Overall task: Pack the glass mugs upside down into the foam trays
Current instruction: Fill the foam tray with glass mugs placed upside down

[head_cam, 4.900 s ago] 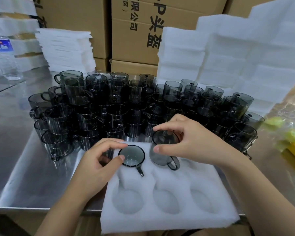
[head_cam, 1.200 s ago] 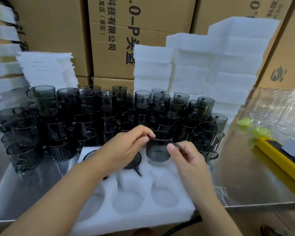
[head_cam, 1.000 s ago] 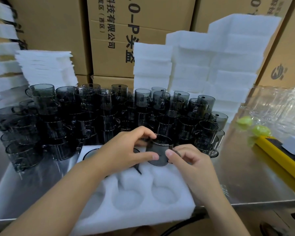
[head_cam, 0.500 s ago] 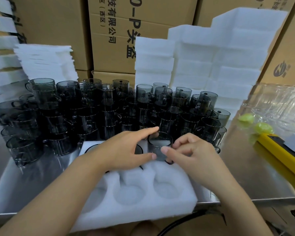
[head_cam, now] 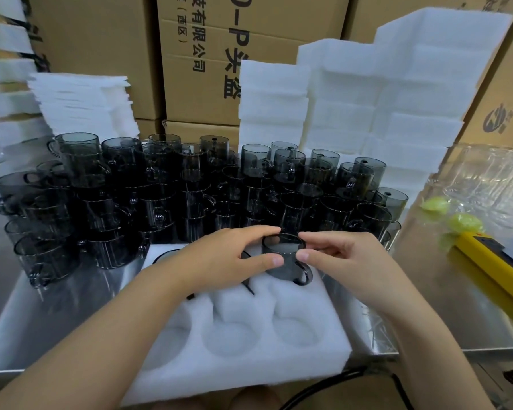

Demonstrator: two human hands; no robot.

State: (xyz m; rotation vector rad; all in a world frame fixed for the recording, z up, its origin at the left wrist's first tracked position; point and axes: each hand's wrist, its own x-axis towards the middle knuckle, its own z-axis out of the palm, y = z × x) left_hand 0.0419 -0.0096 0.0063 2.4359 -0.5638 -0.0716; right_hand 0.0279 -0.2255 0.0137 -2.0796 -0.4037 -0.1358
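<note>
Sinking into the back right pocket of the foam tray, the mug now sits lower than it did a second ago, when both hands held it tipped above the foam. Its handle points toward the front right corner. The left hand pinches its top edge between thumb and forefinger, and the right hand does the same from the other side, so both grips are narrow and closed on the glass. I judge this to be the third mug of the back row, nearly seated, with the three front pockets yet to fill.

The glass is dark and see-through, so I cannot say for certain that the base is uppermost, though the pale disc at the top suggests it. Whether the mug has reached the bottom of its pocket is also unclear. The left hand covers the middle mug almost wholly. Of the packed mug at the back left, only an arc of dark edge shows. The left forearm hides part of the front left pocket. The loose mugs behind the tray merge into one dark mass.
</note>
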